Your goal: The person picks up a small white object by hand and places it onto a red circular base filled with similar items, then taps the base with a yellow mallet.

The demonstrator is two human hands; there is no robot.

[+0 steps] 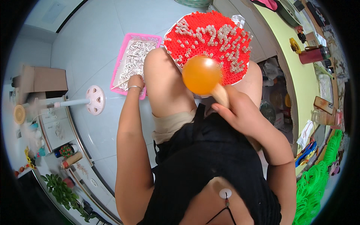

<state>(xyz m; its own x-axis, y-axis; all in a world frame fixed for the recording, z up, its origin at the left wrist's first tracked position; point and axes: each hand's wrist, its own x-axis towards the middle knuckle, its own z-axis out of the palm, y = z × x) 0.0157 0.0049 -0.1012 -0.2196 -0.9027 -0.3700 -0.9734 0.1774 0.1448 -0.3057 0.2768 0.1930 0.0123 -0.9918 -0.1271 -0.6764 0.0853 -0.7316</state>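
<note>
My right hand (240,108) grips the pale wooden handle of a mallet (202,75) with a round, glossy orange head. The mallet head hangs over the near edge of a round bundle of red tubes (198,33), which rests between my knees. Many short whitish tubes (236,63) stand up out of the red ones in scattered rows. To the left of my knee, my left hand (135,80) reaches into a pink basket (116,71) full of small white tubes (135,56). Its fingers are curled, and what they hold is hidden.
At right, a pale green counter (277,33) carries a dark red bottle (314,55), a phone (323,105), scissors (306,153) and green cord (315,183). A white post with a round pink base (96,100) stands left, near a cardboard box (47,79) and a plant (62,191).
</note>
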